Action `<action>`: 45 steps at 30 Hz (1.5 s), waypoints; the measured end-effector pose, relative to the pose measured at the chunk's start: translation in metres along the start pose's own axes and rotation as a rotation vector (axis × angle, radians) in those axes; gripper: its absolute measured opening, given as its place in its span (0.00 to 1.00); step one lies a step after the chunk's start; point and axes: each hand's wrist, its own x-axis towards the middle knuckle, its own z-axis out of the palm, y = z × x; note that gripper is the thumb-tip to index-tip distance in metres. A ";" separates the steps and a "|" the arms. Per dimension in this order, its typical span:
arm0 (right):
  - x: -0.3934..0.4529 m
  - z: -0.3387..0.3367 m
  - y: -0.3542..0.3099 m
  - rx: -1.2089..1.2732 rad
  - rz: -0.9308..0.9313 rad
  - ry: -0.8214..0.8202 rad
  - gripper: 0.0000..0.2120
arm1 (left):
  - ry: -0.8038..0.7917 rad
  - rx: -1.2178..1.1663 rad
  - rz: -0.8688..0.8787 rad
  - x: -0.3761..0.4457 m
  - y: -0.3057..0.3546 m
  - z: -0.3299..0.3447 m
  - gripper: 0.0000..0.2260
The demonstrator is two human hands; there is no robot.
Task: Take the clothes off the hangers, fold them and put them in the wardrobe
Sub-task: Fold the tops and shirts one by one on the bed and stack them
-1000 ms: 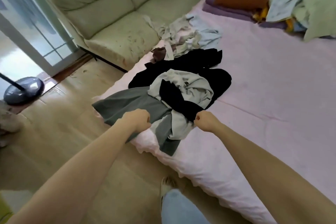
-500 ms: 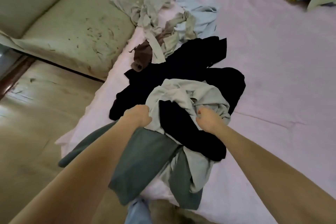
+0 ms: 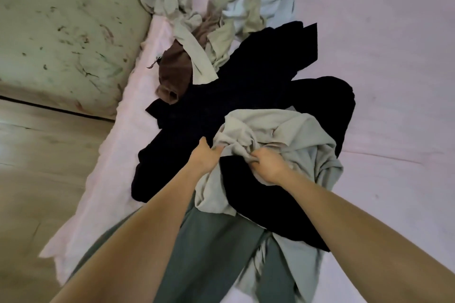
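Where folds bunch, fingers (image 3: 256,158) half buried

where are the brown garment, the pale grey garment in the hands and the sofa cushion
brown garment (image 3: 173,74), head view, its bunched middle
pale grey garment (image 3: 283,128), head view, upper fold
sofa cushion (image 3: 61,32), head view, stained seat surface

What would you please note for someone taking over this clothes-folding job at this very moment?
Left hand: grips the edge of the light grey garment.
Right hand: grips a bunched fold of the same garment.
Clothes: that garment lies on a black garment on the pink bed; a dark green garment hangs over the near edge; more crumpled light clothes and a brown piece lie further back.
Done: no hangers visible; nothing looks folded.
Left: fold everything; wardrobe is out of view.
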 end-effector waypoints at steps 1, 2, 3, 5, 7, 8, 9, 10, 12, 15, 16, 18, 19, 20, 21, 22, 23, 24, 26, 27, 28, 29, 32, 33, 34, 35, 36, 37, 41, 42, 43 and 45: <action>-0.008 0.003 0.000 0.026 -0.024 -0.029 0.11 | -0.010 -0.004 -0.009 -0.003 -0.004 0.005 0.28; -0.021 0.002 0.000 0.067 -0.049 -0.065 0.11 | -0.015 0.012 -0.004 -0.003 -0.008 0.012 0.19; -0.030 0.003 0.001 0.099 -0.089 -0.081 0.10 | -0.009 0.015 0.024 -0.008 -0.010 0.016 0.13; -0.053 0.000 0.006 0.131 -0.116 -0.058 0.09 | -0.006 -0.033 0.067 -0.022 -0.006 0.022 0.18; -0.082 -0.014 0.015 0.164 -0.073 0.028 0.17 | -0.029 -0.126 0.126 -0.047 0.012 0.022 0.15; -0.090 -0.018 0.020 0.195 -0.047 0.079 0.18 | -0.034 -0.195 0.137 -0.056 0.021 0.018 0.13; -0.102 -0.027 0.025 0.233 -0.025 0.149 0.19 | -0.031 -0.279 0.145 -0.069 0.034 0.014 0.12; -0.115 -0.039 0.031 0.274 0.000 0.213 0.18 | -0.029 -0.357 0.143 -0.085 0.049 0.010 0.10; -0.138 -0.060 0.045 0.338 0.013 0.316 0.17 | 0.014 -0.461 0.150 -0.110 0.076 0.003 0.10; -0.177 -0.097 0.069 0.396 0.003 0.314 0.08 | 0.033 -0.525 0.249 -0.153 0.119 0.006 0.11; -0.192 -0.109 0.078 0.433 -0.008 0.303 0.07 | 0.025 -0.539 0.276 -0.170 0.134 0.013 0.10; -0.223 -0.130 0.092 0.553 -0.028 0.296 0.09 | -0.002 -0.602 0.305 -0.211 0.163 0.034 0.11; -0.245 -0.141 0.101 0.631 -0.046 0.305 0.11 | -0.014 -0.659 0.316 -0.239 0.179 0.051 0.11; -0.257 -0.149 0.104 0.710 -0.068 0.315 0.14 | -0.023 -0.732 0.315 -0.256 0.191 0.063 0.11; -0.271 -0.157 0.109 0.789 -0.093 0.335 0.16 | -0.028 -0.784 0.316 -0.272 0.203 0.075 0.11; -0.292 -0.168 0.114 0.872 -0.120 0.362 0.18 | -0.010 -0.820 0.326 -0.292 0.217 0.090 0.11; -0.295 -0.172 0.112 0.943 -0.137 0.381 0.19 | -0.035 -0.854 0.340 -0.298 0.222 0.090 0.12; -0.329 -0.181 0.132 0.985 -0.191 0.411 0.20 | -0.048 -0.861 0.382 -0.330 0.237 0.112 0.13; -0.354 -0.190 0.150 0.928 -0.289 0.412 0.28 | -0.082 -0.873 0.441 -0.364 0.252 0.124 0.13; -0.372 -0.197 0.163 0.869 -0.322 0.427 0.32 | -0.086 -0.862 0.481 -0.387 0.264 0.132 0.13; -0.385 -0.202 0.170 0.835 -0.356 0.436 0.33 | -0.088 -0.857 0.516 -0.402 0.270 0.136 0.13; -0.403 -0.209 0.174 0.808 -0.383 0.440 0.33 | -0.085 -0.850 0.552 -0.421 0.278 0.141 0.13; -0.437 -0.222 0.181 0.873 -0.412 0.491 0.28 | -0.075 -0.881 0.663 -0.465 0.295 0.148 0.12; -0.454 -0.226 0.181 0.919 -0.421 0.498 0.23 | -0.065 -0.864 0.697 -0.484 0.300 0.152 0.12; -0.460 -0.227 0.182 0.948 -0.420 0.513 0.18 | -0.044 -0.867 0.714 -0.494 0.305 0.154 0.12; -0.473 -0.228 0.183 0.962 -0.406 0.554 0.15 | -0.027 -0.854 0.722 -0.509 0.308 0.158 0.12; -0.485 -0.227 0.185 0.989 -0.402 0.586 0.15 | 0.007 -0.847 0.723 -0.521 0.309 0.160 0.12; -0.490 -0.228 0.188 1.022 -0.392 0.609 0.15 | 0.047 -0.834 0.707 -0.528 0.312 0.160 0.12; -0.538 -0.220 0.199 1.057 -0.301 0.774 0.03 | 0.256 -0.608 0.672 -0.560 0.293 0.171 0.18; -0.553 -0.215 0.205 1.044 -0.285 0.815 0.02 | 0.335 -0.499 0.680 -0.568 0.280 0.179 0.19; -0.561 -0.211 0.209 1.028 -0.276 0.847 0.01 | 0.408 -0.369 0.685 -0.571 0.268 0.183 0.20; -0.590 -0.199 0.215 0.993 -0.261 0.895 0.01 | 0.436 -0.078 0.709 -0.569 0.240 0.192 0.37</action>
